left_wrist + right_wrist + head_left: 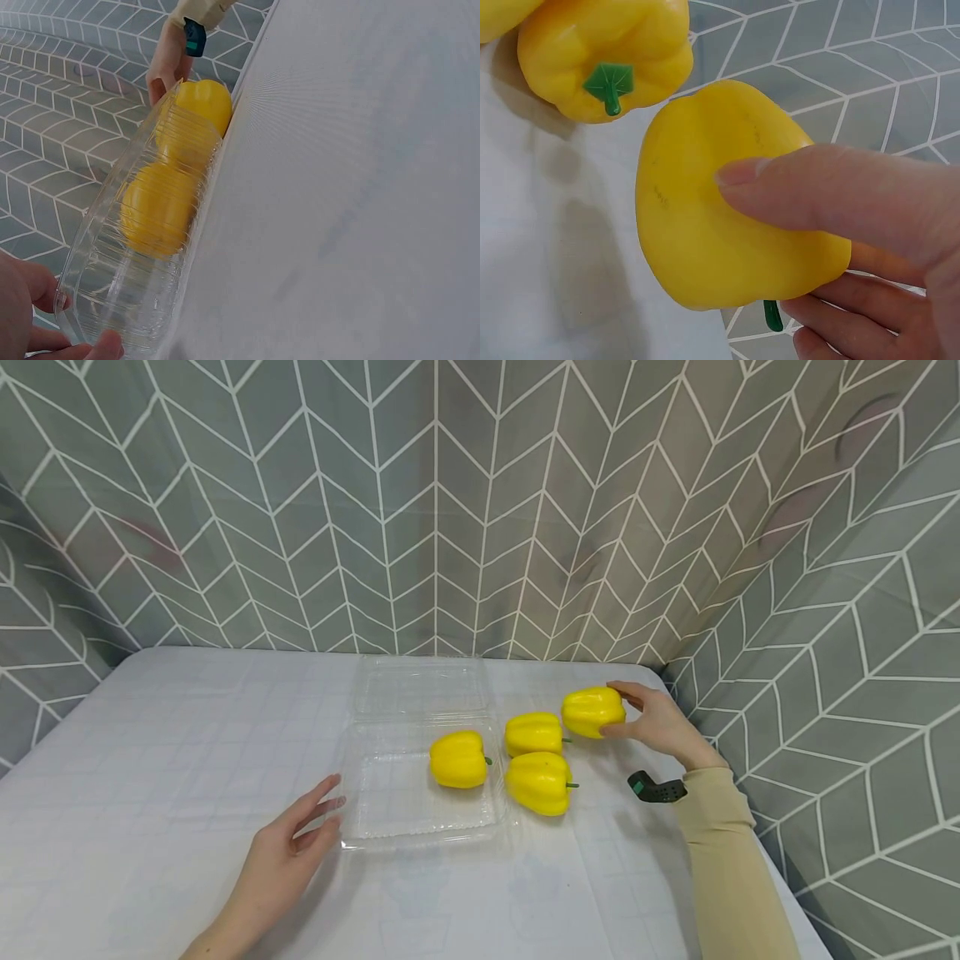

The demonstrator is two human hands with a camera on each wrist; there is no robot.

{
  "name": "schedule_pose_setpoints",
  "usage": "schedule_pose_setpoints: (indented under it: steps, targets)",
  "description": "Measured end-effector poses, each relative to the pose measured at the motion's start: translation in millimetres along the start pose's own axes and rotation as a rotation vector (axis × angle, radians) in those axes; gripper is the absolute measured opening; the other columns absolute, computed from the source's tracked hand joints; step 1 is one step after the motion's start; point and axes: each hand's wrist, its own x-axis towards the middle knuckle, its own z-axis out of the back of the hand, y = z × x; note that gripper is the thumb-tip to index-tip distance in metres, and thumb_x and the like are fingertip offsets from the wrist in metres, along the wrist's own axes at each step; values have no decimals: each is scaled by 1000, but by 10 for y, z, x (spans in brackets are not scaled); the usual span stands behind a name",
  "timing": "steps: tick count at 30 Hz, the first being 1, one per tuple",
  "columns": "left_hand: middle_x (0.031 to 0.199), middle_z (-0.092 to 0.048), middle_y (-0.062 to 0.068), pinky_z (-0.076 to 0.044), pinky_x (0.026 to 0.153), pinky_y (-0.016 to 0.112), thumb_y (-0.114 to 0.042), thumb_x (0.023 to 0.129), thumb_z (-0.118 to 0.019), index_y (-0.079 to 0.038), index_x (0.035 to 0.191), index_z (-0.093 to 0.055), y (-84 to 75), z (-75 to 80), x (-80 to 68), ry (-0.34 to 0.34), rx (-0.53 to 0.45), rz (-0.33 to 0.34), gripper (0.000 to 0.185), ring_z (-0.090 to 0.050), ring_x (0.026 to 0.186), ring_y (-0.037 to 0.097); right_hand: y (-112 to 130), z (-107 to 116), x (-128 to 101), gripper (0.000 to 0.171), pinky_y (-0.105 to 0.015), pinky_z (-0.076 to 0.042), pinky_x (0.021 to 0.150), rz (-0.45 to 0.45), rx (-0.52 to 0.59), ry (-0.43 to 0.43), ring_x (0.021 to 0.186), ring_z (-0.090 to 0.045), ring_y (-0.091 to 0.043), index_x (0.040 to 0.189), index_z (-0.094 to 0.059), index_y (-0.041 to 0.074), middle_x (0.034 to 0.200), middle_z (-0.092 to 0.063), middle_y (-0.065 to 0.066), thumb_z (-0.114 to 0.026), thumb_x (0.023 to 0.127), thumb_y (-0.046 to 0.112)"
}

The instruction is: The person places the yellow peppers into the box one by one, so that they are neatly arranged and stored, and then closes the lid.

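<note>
My right hand has its grip pinching the smooth yellow bell pepper at the far right of the white surface, thumb across its glossy flank. It looks light, firm and slippery, best held around the body. My left hand lies spread, touching the clear plastic clamshell tray.

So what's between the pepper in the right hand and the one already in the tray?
In the head view, one more yellow pepper lies on the cloth between the held pepper and the tray's pepper.

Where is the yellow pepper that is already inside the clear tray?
In the head view, the pepper lies in the tray's right half, left of the three outside.
</note>
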Motion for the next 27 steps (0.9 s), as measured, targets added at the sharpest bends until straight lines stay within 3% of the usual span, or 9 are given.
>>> schedule_pose_setpoints:
  steps: [27]
  targets:
    - [143,-57,11,-52,87,6,-3,98,-61,-10,145,-51,9,8,6,5,0,-12,49,-58,113,-9,156,37,-59,84,-60,-34,116,43,8,-59,143,-33,-44,152,-38,4,155,-39,-18,-80,85,34]
